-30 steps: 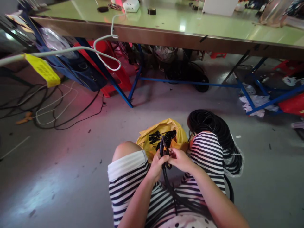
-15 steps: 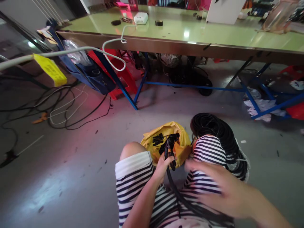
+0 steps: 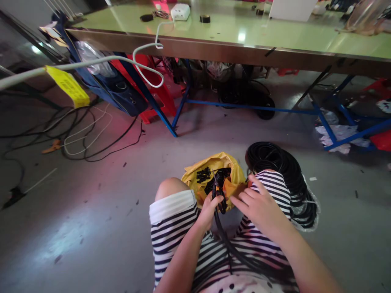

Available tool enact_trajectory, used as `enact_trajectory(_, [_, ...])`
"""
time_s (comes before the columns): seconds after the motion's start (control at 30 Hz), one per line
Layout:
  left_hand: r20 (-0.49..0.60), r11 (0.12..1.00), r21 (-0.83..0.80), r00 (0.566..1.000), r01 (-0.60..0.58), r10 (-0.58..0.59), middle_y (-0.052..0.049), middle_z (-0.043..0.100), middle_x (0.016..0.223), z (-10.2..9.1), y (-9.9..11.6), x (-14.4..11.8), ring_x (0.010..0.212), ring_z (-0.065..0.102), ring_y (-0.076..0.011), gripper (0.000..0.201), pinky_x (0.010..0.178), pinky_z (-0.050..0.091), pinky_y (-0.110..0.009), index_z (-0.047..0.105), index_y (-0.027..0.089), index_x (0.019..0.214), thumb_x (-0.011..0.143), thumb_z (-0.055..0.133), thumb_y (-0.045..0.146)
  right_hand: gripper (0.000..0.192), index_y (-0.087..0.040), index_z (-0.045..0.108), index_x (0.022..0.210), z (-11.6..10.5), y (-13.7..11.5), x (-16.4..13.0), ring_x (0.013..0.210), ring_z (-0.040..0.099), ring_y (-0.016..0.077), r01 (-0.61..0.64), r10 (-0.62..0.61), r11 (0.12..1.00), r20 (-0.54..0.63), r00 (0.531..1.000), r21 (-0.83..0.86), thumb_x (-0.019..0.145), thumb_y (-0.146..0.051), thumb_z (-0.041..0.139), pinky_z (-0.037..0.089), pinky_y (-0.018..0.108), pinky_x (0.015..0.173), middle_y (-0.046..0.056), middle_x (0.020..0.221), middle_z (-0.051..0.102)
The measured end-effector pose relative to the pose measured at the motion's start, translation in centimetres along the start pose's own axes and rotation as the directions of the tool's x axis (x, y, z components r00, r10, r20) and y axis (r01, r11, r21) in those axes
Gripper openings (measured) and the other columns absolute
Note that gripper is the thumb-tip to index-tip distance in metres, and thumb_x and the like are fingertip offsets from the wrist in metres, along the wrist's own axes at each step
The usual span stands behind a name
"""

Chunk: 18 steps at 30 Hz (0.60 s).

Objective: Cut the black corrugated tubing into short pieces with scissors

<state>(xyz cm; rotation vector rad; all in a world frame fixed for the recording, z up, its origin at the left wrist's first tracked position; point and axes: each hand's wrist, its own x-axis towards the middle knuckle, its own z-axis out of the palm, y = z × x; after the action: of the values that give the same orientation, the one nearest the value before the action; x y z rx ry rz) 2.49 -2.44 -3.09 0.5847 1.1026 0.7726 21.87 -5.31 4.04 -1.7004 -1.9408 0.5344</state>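
I sit on the floor with striped shorts over both knees. My left hand [image 3: 210, 208] grips a bundle of black cable ends [image 3: 220, 199] that runs down across my lap. My right hand [image 3: 260, 204] hovers open, fingers spread, just right of the bundle and over my right knee, holding nothing. Between my knees lies a yellow bag [image 3: 214, 167] with several small black parts [image 3: 204, 175] inside. A large coil of black cable [image 3: 284, 171] rests on the floor beyond my right knee.
A long green-topped table [image 3: 275, 38] on blue legs spans the far side, with a white power strip [image 3: 181, 11] on it. A white cord with a yellow tag [image 3: 67, 85] crosses at left. Loose wires [image 3: 76, 134] lie on the grey floor at left.
My right hand let go of the cable bundle, swung out to the lower right, then came back toward the bag with fingers spread. My left hand kept its grip.
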Motion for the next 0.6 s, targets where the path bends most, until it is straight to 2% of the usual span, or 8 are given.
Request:
enact_trajectory(0.07, [0.009,1.000,0.003,1.000,0.003,-0.003,-0.008,0.072,0.094,0.0,0.0,-0.1,0.082,0.064,-0.0192,0.041,0.076,0.051,-0.029,0.070,0.013,0.103,0.071,0.075,0.037,0.017,-0.023,0.076,0.091,1.1,0.0,0.5,0.074,0.071,0.0172,-0.043,0.037,0.977,0.035,0.999,0.207,0.092,-0.026,0.059,0.060,0.032,0.079,0.003,0.081,0.076])
enact_trajectory(0.17, [0.002,1.000,0.008,1.000,0.019,-0.019,-0.006,0.070,0.087,0.1,0.1,-0.1,0.077,0.062,-0.0183,0.039,0.073,0.049,-0.029,0.069,0.014,0.098,0.069,0.077,0.038,0.021,-0.019,0.072,0.101,3.9,0.5,1.6,0.074,0.072,0.0198,-0.265,0.298,0.817,0.019,0.955,0.512,0.091,-0.031,0.058,0.059,0.033,0.072,0.006,0.085,0.076])
enact_trajectory(0.2, [-0.008,1.000,0.011,1.000,0.015,-0.015,-0.005,0.070,0.086,0.2,0.2,-0.2,0.077,0.062,-0.0181,0.039,0.073,0.048,-0.028,0.069,0.014,0.097,0.068,0.078,0.039,0.017,-0.019,0.071,0.095,4.8,0.8,1.8,0.076,0.072,0.0208,-0.294,0.327,0.808,0.027,0.945,0.510,0.087,-0.031,0.062,0.057,0.033,0.073,0.006,0.083,0.075])
enact_trajectory(0.27, [-0.021,1.000,0.014,1.000,-0.001,0.001,-0.004,0.070,0.085,0.4,0.5,-0.2,0.079,0.062,-0.0181,0.040,0.074,0.048,-0.028,0.069,0.014,0.096,0.066,0.079,0.039,0.015,-0.020,0.070,0.094,6.1,1.1,2.2,0.080,0.070,0.0207,-0.282,0.276,0.845,0.080,0.958,0.454,0.086,-0.031,0.064,0.054,0.033,0.078,0.005,0.086,0.075])
enact_trajectory(0.37, [-0.015,1.000,0.022,1.000,-0.010,0.010,-0.003,0.068,0.083,0.7,0.9,-0.3,0.077,0.061,-0.0168,0.040,0.070,0.047,-0.026,0.068,0.014,0.096,0.066,0.080,0.039,0.014,-0.021,0.069,0.091,6.8,1.4,2.4,0.073,0.065,0.0182,-0.249,0.178,0.903,0.223,0.959,0.350,0.087,-0.034,0.064,0.047,0.029,0.070,0.002,0.079,0.071])
enact_trajectory(0.43, [-0.033,0.999,0.040,0.999,-0.011,0.012,-0.001,0.066,0.079,0.8,1.0,-0.2,0.070,0.057,-0.0140,0.038,0.062,0.043,-0.024,0.067,0.014,0.093,0.066,0.080,0.038,0.020,-0.021,0.066,0.080,6.9,1.5,2.5,0.068,0.060,0.0168,-0.260,0.176,0.914,0.271,0.946,0.311,0.088,-0.038,0.063,0.043,0.027,0.066,0.001,0.073,0.067])
enact_trajectory(0.5, [-0.051,0.998,0.055,0.999,-0.013,0.016,0.000,0.063,0.076,0.7,0.8,0.0,0.066,0.055,-0.0123,0.037,0.058,0.041,-0.023,0.065,0.014,0.091,0.066,0.079,0.037,0.023,-0.020,0.064,0.074,7.1,1.7,2.7,0.068,0.057,0.0156,-0.302,0.199,0.882,0.294,0.935,0.363,0.086,-0.039,0.065,0.041,0.026,0.066,0.000,0.070,0.064])
enact_trajectory(0.6, [-0.048,0.997,0.073,0.999,0.003,0.000,-0.002,0.066,0.080,0.5,0.4,0.3,0.070,0.059,-0.0141,0.042,0.060,0.045,-0.024,0.065,0.014,0.095,0.066,0.081,0.041,0.021,-0.019,0.062,0.073,7.7,2.1,3.2,0.064,0.054,0.0132,-0.424,0.232,0.747,0.397,0.888,0.512,0.082,-0.037,0.066,0.040,0.024,0.063,-0.003,0.066,0.060])
